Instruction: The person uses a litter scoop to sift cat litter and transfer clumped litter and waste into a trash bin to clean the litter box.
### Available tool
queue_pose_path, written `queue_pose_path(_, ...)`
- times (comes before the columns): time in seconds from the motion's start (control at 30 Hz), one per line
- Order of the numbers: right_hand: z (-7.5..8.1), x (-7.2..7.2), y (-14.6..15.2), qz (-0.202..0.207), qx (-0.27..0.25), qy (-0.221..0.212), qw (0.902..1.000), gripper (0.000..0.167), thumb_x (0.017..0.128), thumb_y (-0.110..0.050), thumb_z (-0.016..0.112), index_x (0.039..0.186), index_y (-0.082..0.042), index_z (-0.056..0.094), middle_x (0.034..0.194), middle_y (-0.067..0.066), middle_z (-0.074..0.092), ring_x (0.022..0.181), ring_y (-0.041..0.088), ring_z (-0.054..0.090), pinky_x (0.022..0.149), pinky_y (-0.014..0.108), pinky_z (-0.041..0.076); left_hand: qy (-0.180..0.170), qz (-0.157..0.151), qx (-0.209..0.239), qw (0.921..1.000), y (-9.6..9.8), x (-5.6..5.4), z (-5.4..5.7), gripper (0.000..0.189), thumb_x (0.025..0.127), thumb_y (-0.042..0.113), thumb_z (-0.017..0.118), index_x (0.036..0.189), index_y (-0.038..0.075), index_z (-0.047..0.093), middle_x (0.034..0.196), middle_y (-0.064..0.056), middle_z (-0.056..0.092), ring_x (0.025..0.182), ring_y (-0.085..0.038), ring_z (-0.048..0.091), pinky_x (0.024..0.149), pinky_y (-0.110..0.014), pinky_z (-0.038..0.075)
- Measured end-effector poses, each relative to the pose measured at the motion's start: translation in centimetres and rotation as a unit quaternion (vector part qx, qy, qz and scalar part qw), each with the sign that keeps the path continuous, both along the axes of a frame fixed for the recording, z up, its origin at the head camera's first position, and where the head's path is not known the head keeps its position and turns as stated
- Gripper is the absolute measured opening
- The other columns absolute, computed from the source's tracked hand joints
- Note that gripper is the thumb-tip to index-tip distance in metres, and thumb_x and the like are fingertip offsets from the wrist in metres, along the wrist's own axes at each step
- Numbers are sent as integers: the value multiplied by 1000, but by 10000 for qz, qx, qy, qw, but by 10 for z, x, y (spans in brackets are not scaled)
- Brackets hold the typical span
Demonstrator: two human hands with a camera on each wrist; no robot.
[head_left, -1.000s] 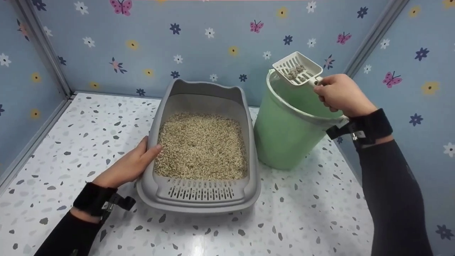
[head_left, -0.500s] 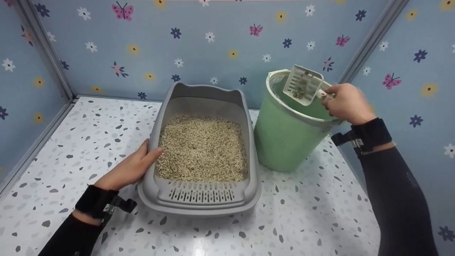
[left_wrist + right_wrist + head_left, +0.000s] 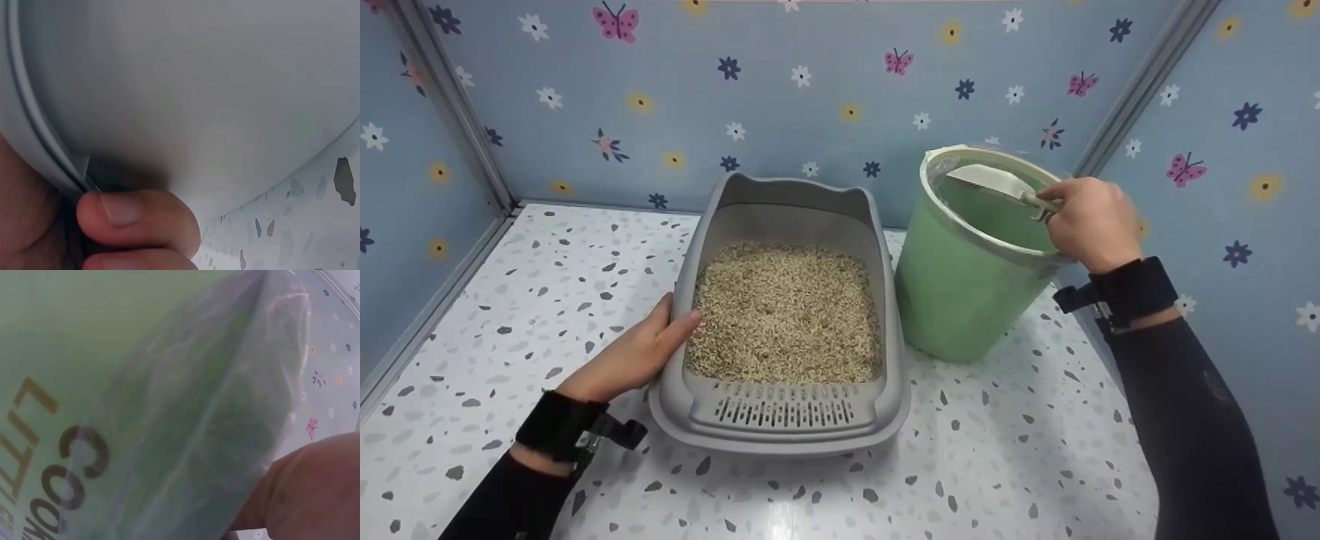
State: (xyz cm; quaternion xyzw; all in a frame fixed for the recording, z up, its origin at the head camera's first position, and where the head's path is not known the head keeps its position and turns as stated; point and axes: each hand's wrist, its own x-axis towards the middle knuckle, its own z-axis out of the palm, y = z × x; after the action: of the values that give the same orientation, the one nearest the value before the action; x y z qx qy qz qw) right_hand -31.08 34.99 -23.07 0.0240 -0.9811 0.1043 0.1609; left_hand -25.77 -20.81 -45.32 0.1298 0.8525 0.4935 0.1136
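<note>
A grey litter box (image 3: 799, 435) filled with tan litter pellets (image 3: 787, 315) stands in the middle of the head view. My left hand (image 3: 637, 349) grips its left rim, thumb over the edge; in the left wrist view the curled fingers (image 3: 140, 222) show under the rim. With my right hand (image 3: 1095, 221) I hold a white litter scoop (image 3: 990, 180) by its handle. The scoop is turned on its side within the mouth of the green trash bin (image 3: 960, 292), and its slotted face is hidden. In the right wrist view a clear liner (image 3: 214, 416) hangs over the bin's lettered side.
The bin stands just right of the litter box, near the back wall (image 3: 810, 97). Flowered panels with metal corner posts close in the left, back and right. The speckled tabletop (image 3: 997, 457) extends in front and to the left.
My right hand has lowered the scoop from above the bin's rim into its mouth and turned it over. The clumps seen in it earlier no longer show. My left hand stays on the box.
</note>
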Motion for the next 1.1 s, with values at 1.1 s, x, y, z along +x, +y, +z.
queue_pose_path(1.1,-85,-5,-196,1450,-435,-1800,9720,30,115,-31,63,123,-3,70,102,9,71,79,23,65,71,43,59,-57,61,19,10000,-2,-2,0,101,117,65,39,175,3,-16,175,-43,16,99,-38,72,82,-48,63)
